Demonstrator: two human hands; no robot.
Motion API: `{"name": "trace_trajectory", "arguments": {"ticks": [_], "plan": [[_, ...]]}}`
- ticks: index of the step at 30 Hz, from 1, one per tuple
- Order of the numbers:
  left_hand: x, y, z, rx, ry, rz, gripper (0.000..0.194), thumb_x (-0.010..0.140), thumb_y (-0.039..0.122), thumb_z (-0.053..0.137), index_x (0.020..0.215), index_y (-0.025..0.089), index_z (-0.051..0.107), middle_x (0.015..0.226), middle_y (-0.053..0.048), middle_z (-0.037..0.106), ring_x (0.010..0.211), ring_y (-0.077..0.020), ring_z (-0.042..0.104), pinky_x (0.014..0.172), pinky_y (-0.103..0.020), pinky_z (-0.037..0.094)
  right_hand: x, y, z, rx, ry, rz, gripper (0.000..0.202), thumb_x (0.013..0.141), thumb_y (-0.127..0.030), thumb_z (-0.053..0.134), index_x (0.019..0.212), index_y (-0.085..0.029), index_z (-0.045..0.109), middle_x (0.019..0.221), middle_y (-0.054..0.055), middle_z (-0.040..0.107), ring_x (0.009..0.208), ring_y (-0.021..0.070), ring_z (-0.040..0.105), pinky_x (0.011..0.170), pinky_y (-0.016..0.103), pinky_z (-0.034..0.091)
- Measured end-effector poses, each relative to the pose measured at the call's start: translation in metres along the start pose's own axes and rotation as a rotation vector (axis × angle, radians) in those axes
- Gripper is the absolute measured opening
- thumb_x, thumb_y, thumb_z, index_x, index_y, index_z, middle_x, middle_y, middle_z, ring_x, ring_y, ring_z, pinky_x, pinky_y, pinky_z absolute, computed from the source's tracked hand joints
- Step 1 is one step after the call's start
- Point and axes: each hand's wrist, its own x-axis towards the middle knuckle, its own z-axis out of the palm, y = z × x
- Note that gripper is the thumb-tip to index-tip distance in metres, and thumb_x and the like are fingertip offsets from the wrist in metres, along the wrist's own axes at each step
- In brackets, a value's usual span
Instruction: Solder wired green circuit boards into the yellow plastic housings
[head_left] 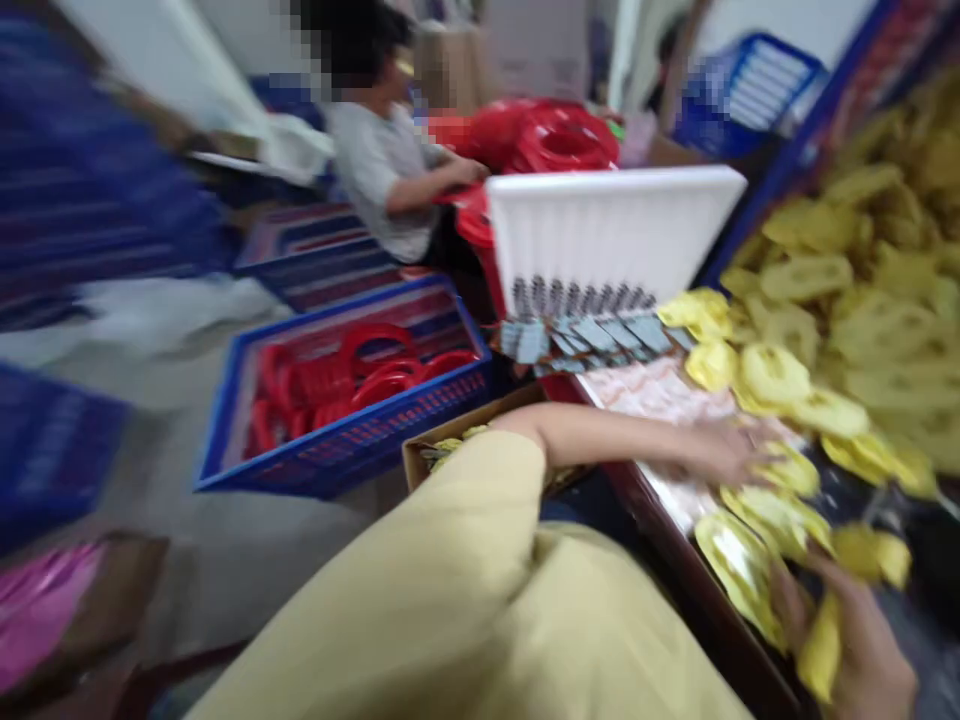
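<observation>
Several glossy yellow plastic pieces (739,570), rounded and partly overlapping, lie along the near edge of the worktable. My left hand (724,452) reaches across the table with its fingers stretched out, touching or just over a yellow piece (791,470); motion blurs the fingertips. Lower right, my right hand (866,635) has its thumb and fingers around another yellow piece (820,650). Beneath the left forearm, pale pinkish sheets or bags (660,390) cover part of the tabletop. What exactly the yellow pieces are, I cannot tell.
A large heap of yellow pieces (862,300) fills the right side. Bluish-grey cards (592,340) and a white ribbed tray (615,230) with springs stand at the table's far end. Left are a blue crate (337,465) of red parts and a cardboard box (420,465). A co-worker (382,180) handles red items.
</observation>
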Motion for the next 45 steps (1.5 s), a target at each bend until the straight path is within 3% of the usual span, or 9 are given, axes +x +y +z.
{"name": "trace_trajectory", "arguments": {"ticks": [2,8,14,20,24,28,32,39,45], "plan": [[-0.001,-0.019,0.012,-0.155,0.142,-0.002,0.053,0.109,0.027,0.051,0.160,0.022,0.063,0.173,-0.012,0.054,0.165,-0.0275,0.047,0.137,-0.052,0.038,-0.015,-0.008,-0.009,-0.065,0.020,-0.040,0.027,0.101,-0.050,0.077,0.113,-0.025,0.075,0.107,0.008,0.081,0.087,0.0262,0.080,0.073,0.038,0.067],[-0.015,-0.067,0.029,-0.377,0.232,-0.137,0.044,0.106,0.014,0.051,0.143,0.015,0.075,0.156,-0.016,0.070,0.142,-0.0257,0.071,0.124,-0.042,0.055,-0.017,-0.010,-0.006,-0.128,0.070,0.006,0.025,0.102,-0.035,0.077,0.124,-0.024,0.071,0.122,0.007,0.082,0.102,0.0227,0.082,0.091,0.033,0.068],[-0.020,-0.049,0.008,-0.122,0.009,-0.005,0.051,0.104,0.015,0.055,0.154,0.019,0.067,0.167,-0.017,0.059,0.157,-0.0293,0.055,0.130,-0.050,0.043,-0.020,-0.013,-0.009,-0.147,0.012,0.001,0.021,0.103,-0.032,0.074,0.122,-0.023,0.073,0.120,0.010,0.083,0.097,0.0224,0.082,0.090,0.034,0.069],[-0.004,-0.047,-0.021,0.144,-0.012,-0.016,0.033,0.108,0.028,0.057,0.114,0.010,0.084,0.127,-0.021,0.081,0.127,-0.0328,0.071,0.112,-0.048,0.048,-0.014,-0.019,-0.009,-0.132,0.045,-0.009,0.020,0.104,-0.025,0.073,0.123,-0.024,0.071,0.122,0.009,0.082,0.103,0.0221,0.083,0.093,0.033,0.069],[0.016,-0.009,-0.035,0.126,0.068,0.090,0.041,0.111,0.033,0.052,0.111,0.008,0.085,0.104,-0.021,0.083,0.112,-0.0327,0.075,0.093,-0.043,0.050,-0.006,-0.026,-0.010,-0.119,0.116,-0.038,0.022,0.103,-0.019,0.072,0.124,-0.024,0.069,0.123,0.009,0.082,0.096,0.0209,0.083,0.086,0.031,0.068],[0.057,0.029,-0.039,-0.040,0.042,0.024,0.046,0.115,0.032,0.047,0.121,0.006,0.084,0.116,-0.024,0.083,0.116,-0.0343,0.077,0.087,-0.040,0.054,-0.004,-0.028,-0.013,-0.124,0.162,-0.025,0.024,0.102,-0.017,0.072,0.124,-0.025,0.069,0.121,0.007,0.083,0.093,0.0205,0.083,0.082,0.030,0.067],[0.081,0.019,-0.032,-0.231,0.032,-0.052,0.051,0.119,0.034,0.037,0.131,0.010,0.081,0.131,-0.018,0.081,0.125,-0.0269,0.075,0.102,-0.036,0.056,-0.006,-0.028,-0.014,-0.140,0.177,-0.007,0.025,0.102,-0.018,0.073,0.125,-0.025,0.067,0.119,0.007,0.083,0.093,0.0219,0.083,0.081,0.032,0.068],[0.037,-0.012,-0.007,-0.186,-0.163,0.153,0.056,0.114,0.031,0.049,0.165,0.010,0.055,0.179,-0.019,0.042,0.172,-0.0306,0.033,0.140,-0.050,0.026,-0.015,-0.026,-0.023,-0.018,0.013,-0.098,0.027,0.100,-0.043,0.078,0.118,-0.025,0.067,0.094,0.003,0.078,0.075,0.0214,0.073,0.075,0.036,0.063],[0.030,-0.006,0.010,-0.227,-0.070,0.162,0.060,0.112,0.040,0.054,0.165,0.013,0.057,0.180,-0.015,0.042,0.171,-0.0304,0.035,0.141,-0.050,0.027,-0.042,0.002,-0.019,-0.020,-0.205,-0.260,0.032,0.095,-0.048,0.077,0.117,-0.026,0.068,0.093,0.003,0.076,0.081,0.0268,0.073,0.092,0.045,0.059]]}}
